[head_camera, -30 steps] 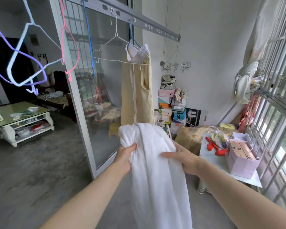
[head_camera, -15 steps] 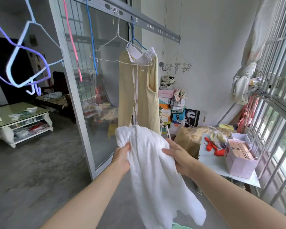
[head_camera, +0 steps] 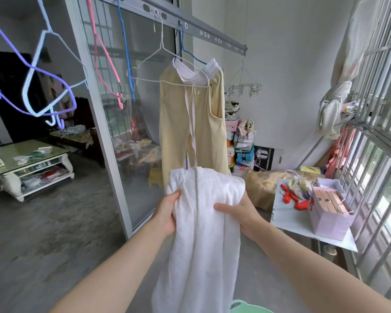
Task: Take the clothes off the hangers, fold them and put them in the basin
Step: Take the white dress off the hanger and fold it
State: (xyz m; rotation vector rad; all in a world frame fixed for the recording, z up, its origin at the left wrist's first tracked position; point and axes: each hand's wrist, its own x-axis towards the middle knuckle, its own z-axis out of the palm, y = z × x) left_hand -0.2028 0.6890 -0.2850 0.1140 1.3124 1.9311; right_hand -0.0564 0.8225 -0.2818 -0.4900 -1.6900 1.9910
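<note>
The left hand (head_camera: 167, 213) and right hand (head_camera: 243, 214) each gripped the white garment (head_camera: 203, 249) at nine and three o'clock; its hanging tail wanted folding up evenly before the basin (head_camera: 243, 307).

Low white glass-topped bench (head_camera: 9, 152) far left. Grey-framed sliding glass door (head_camera: 131, 154) centre. Stacked coloured shoe boxes (head_camera: 243, 154) at back wall. Small white bench (head_camera: 287, 213) right, carrying pale pink paper gift bag (head_camera: 330, 220), red rubbery scraps (head_camera: 291, 197). Knotted cream curtain (head_camera: 332, 109) by barred window (head_camera: 382, 132).

Straight ahead the yellow trousers (head_camera: 190, 132) hang in the way; the door frame (head_camera: 104, 141) closes the left, the cluttered table (head_camera: 284, 213) the right. Below, the white garment (head_camera: 203, 245) hangs across part of the green basin (head_camera: 248, 309).
</note>
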